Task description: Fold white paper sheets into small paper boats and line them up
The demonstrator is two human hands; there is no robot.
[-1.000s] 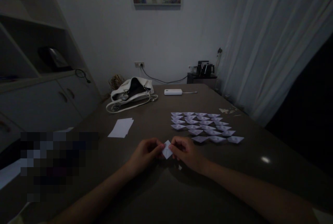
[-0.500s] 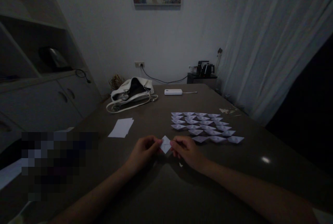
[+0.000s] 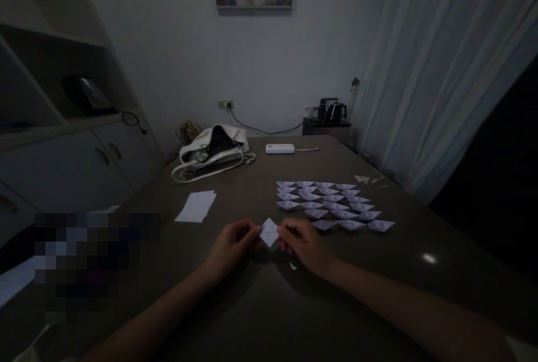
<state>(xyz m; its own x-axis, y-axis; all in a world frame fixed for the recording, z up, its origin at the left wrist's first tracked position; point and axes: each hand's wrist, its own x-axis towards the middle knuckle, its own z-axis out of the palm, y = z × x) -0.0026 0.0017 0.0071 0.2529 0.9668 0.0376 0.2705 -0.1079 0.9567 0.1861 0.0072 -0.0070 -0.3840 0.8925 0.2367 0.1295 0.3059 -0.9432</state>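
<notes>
A small white paper, folded into a diamond [image 3: 269, 233], is held above the table between my two hands. My left hand [image 3: 237, 241] pinches its left corner between thumb and fingers. At the opposite corner, my right hand [image 3: 301, 243] grips it the same way. Fold lines cross the middle of the diamond. Just beyond my right hand, several folded paper boats [image 3: 332, 205] stand in rows. Flat white sheets [image 3: 195, 207] lie beyond my left hand. A tiny paper scrap [image 3: 293, 266] rests below my right hand.
On the dark table [image 3: 252, 317] a white handbag [image 3: 214, 152] lies at the back left. A white power bank [image 3: 279, 149] with a short cable sits at the far end. Torn scraps [image 3: 368, 179] lie near the right edge. The lower left is pixelated.
The folded paper has shifted very slightly to the right and its crease lines look a little different. Both hands keep their pinch, almost in the same place.
</notes>
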